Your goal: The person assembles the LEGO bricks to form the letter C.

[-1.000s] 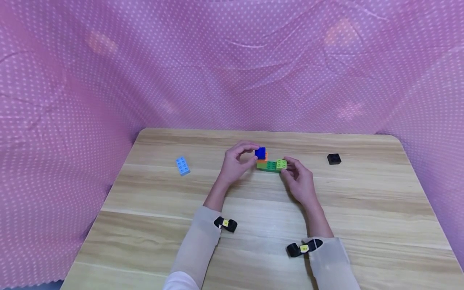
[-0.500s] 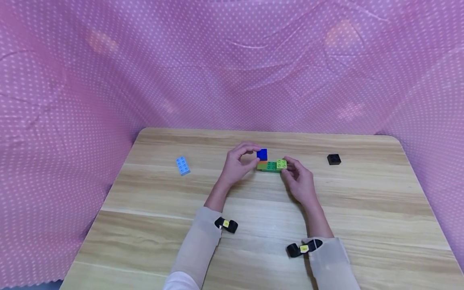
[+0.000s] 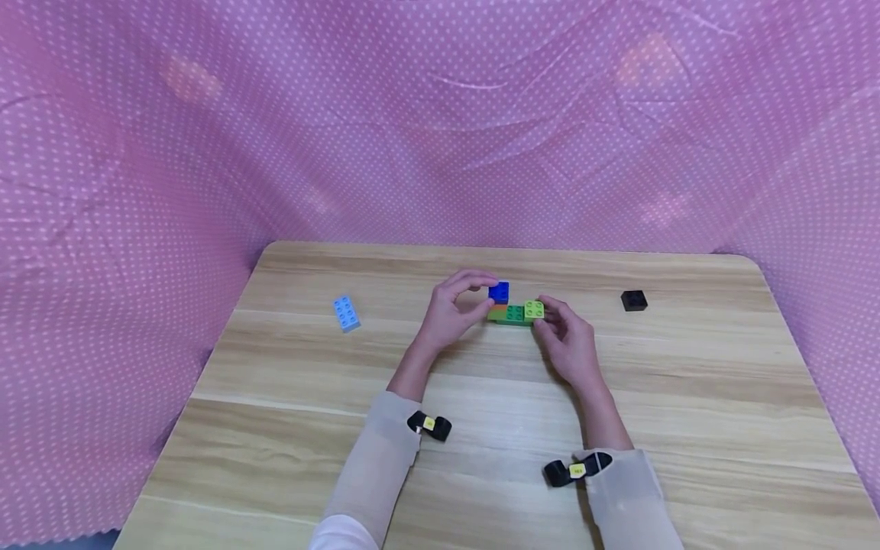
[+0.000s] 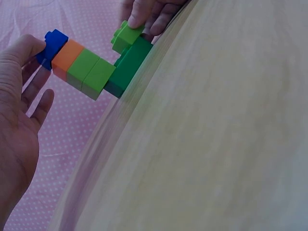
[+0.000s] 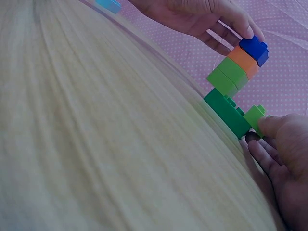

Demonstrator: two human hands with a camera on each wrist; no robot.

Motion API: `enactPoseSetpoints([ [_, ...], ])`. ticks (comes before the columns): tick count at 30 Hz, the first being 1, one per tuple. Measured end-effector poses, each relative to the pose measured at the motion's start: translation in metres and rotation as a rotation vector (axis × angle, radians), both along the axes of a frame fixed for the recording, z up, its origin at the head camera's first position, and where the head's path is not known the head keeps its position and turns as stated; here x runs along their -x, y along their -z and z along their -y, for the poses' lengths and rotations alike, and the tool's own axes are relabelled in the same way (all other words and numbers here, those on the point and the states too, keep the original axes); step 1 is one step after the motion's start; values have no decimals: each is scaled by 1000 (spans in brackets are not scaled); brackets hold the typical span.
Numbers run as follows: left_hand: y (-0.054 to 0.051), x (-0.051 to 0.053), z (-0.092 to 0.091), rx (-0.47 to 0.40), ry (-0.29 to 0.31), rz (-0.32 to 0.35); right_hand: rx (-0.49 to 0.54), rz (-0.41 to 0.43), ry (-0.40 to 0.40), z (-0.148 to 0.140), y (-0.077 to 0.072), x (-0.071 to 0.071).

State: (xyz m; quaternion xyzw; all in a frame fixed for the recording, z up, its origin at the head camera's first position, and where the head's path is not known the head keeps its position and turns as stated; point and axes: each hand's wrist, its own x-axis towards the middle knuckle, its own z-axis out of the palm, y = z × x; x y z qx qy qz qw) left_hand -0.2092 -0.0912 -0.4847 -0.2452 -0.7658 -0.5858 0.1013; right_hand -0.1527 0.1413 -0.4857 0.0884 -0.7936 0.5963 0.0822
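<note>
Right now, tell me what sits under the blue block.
An orange block, two stacked light green blocks, then the dark green block. The orange block's top is covered and cannot be seen.

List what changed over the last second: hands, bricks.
The left hand and the dark-blue square plastic brick it pinches shifted slightly rightward; the brick now hides the top of the orange plastic brick in the head view. No grip visibly changed. The right hand, light-blue rectangular plastic brick and black square plastic brick stayed put.

Blue brick point(image 5: 253, 49) on orange brick point(image 5: 242, 61), perhaps askew, lime pair point(image 5: 227, 77) beneath, green brick point(image 5: 225, 112) lowest
</note>
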Motion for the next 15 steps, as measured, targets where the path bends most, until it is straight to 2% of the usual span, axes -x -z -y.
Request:
enactPoseSetpoints([
  [7,2,0,-1,-22,19,4,-4,36,0,0,1,-1],
  [13,13,1,-2,-48,98,109,-8,3,-6,1,0,-1],
  [15,16,1,-3,-57,109,144,-7,4,-7,1,-1,-1],
])
